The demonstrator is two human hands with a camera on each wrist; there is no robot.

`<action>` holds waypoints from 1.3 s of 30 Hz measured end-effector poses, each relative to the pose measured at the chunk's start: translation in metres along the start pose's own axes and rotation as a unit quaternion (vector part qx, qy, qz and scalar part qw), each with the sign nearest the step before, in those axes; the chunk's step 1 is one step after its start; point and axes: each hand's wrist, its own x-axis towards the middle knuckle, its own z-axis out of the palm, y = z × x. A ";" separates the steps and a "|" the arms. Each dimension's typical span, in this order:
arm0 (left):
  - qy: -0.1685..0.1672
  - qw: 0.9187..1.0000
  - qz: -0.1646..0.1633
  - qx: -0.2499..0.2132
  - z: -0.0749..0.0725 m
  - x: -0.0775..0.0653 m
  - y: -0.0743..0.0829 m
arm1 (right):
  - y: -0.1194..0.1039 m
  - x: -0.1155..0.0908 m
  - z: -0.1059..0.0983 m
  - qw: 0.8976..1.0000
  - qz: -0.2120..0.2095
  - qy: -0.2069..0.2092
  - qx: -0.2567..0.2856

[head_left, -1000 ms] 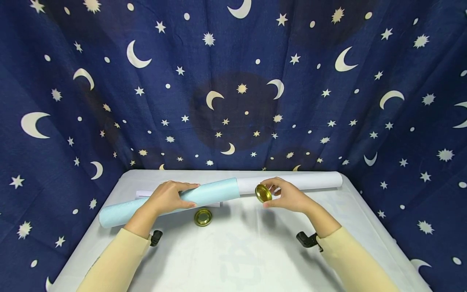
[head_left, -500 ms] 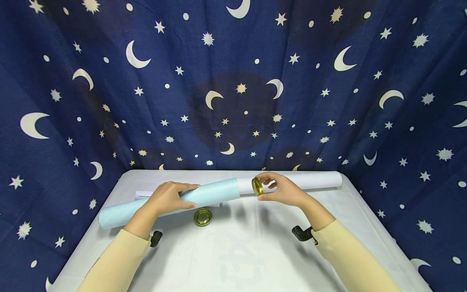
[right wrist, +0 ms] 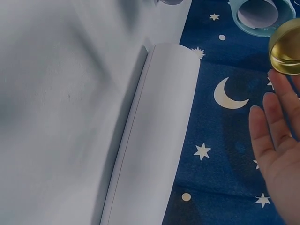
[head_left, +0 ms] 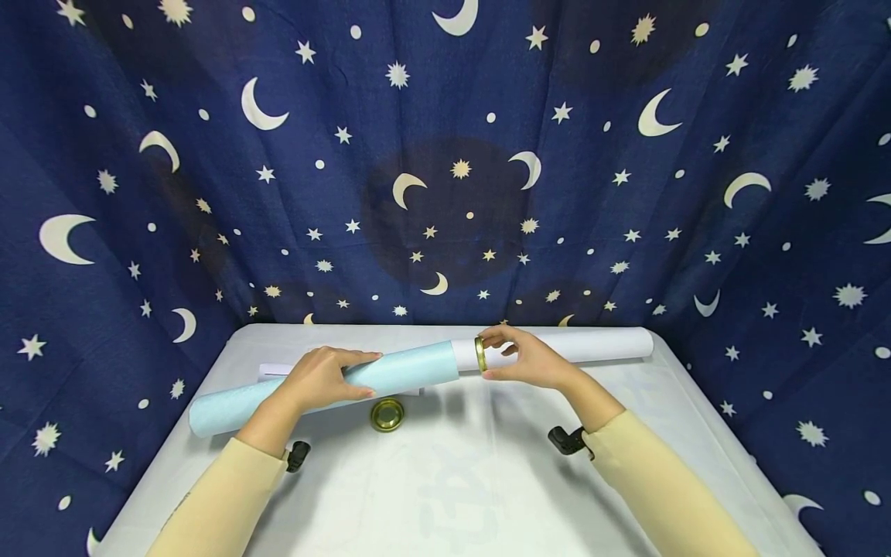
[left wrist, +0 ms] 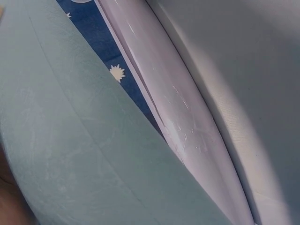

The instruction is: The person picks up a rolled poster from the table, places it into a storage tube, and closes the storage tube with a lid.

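My left hand (head_left: 319, 381) grips a light blue cardboard tube (head_left: 414, 368) from above, thumb on the near side. The tube slants up to the right; its open right end (right wrist: 269, 30) shows rolled white paper inside. Between thumb and fingertips my right hand (head_left: 529, 361) pinches a gold metal lid (head_left: 481, 354), held on edge with a small gap to the tube's end. In the right wrist view the lid's hollow inside (right wrist: 287, 51) shows. A second gold lid (head_left: 387, 415) lies on the table just in front of the tube.
A long white paper roll (head_left: 605, 345) lies along the back right of the white table (head_left: 557, 495). Behind and under the tube lies a thinner whitish roll (left wrist: 183, 112). A blue curtain (head_left: 445, 193) with moons and stars surrounds the table's back and sides.
My right hand has moved left, bringing the gold lid nearer the tube's open end and turning it from face-up tilt to edge-on. The left hand and tube have stayed in place.
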 end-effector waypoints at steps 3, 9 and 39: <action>0.002 1.000 0.003 -0.002 0.001 0.000 0.000 | 0.000 0.003 0.002 1.000 0.001 -0.005 -0.004; 0.004 1.000 0.009 -0.005 0.001 0.000 0.001 | 0.001 0.009 0.007 1.000 0.000 -0.017 -0.004; -0.001 1.000 0.003 -0.030 0.004 -0.002 0.002 | 0.002 0.022 0.023 0.999 0.002 -0.051 0.019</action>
